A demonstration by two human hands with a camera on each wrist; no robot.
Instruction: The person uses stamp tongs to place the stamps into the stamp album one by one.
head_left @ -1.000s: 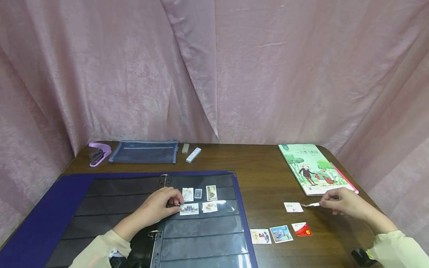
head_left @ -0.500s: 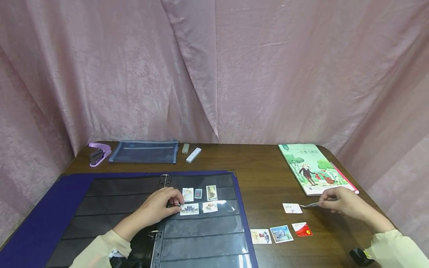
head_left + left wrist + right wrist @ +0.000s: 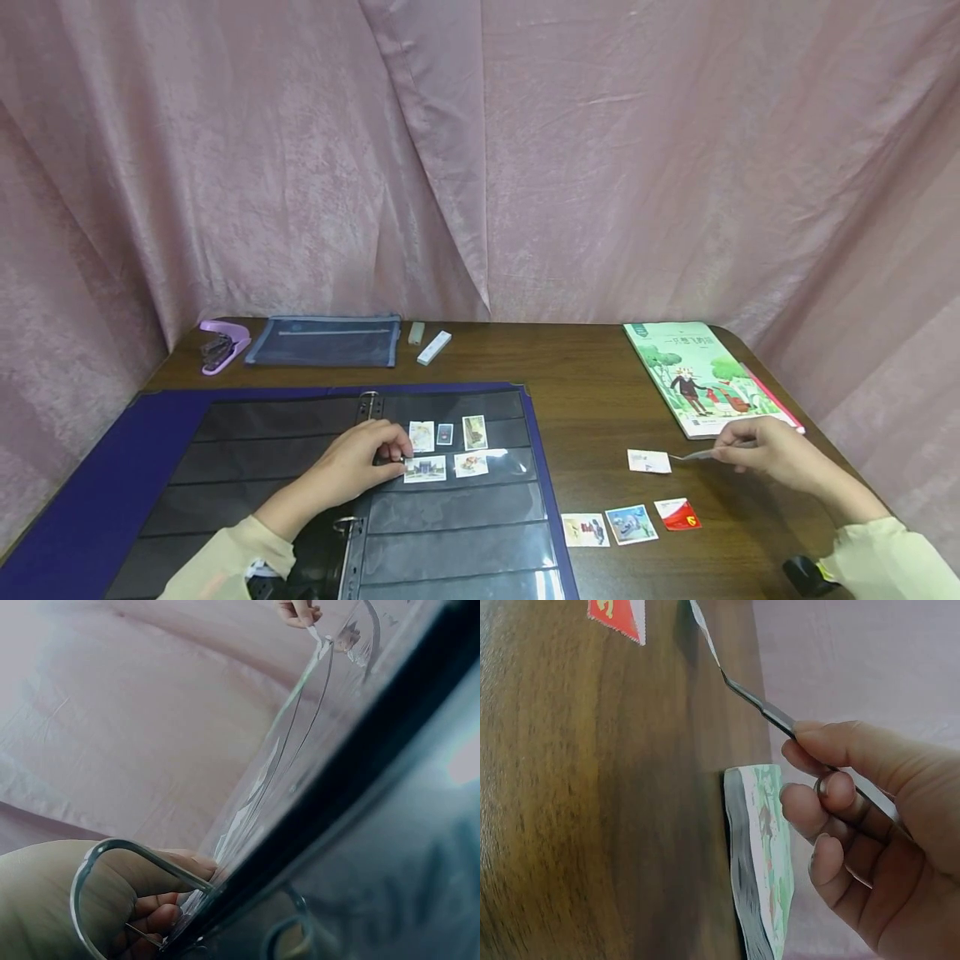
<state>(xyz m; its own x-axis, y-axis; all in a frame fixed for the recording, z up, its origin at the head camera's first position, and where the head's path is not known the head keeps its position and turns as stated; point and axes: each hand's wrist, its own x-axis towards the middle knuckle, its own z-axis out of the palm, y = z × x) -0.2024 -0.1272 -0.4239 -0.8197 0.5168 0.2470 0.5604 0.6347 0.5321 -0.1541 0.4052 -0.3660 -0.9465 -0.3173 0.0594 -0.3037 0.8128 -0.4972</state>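
Observation:
My right hand [image 3: 765, 454] pinches a pair of metal tweezers [image 3: 778, 720] between thumb and fingers. A small white stamp [image 3: 648, 461] is caught by its edge in their tips, raised above the table. My left hand [image 3: 363, 458] rests on the stamp album [image 3: 450, 508], near the binder rings, its fingertips right at the left edge of a building stamp [image 3: 425, 469]. Beside that lies another stamp [image 3: 471, 464] in the same row. Three stamps, including a tiny dark one [image 3: 445, 434], fill part of the row above.
Three loose stamps lie on the table right of the album: a pale one [image 3: 585, 530], a blue one [image 3: 632, 524] and a red one [image 3: 678, 514]. Green-covered books [image 3: 705, 383] lie at the right. Along the back are a purple stapler [image 3: 225, 346], a mesh pouch [image 3: 322, 342] and two small blocks.
The stamp in the tweezers has moved slightly left and up, and now sits tilted. My right hand has shifted a little left with it. My left hand stays in place on the album.

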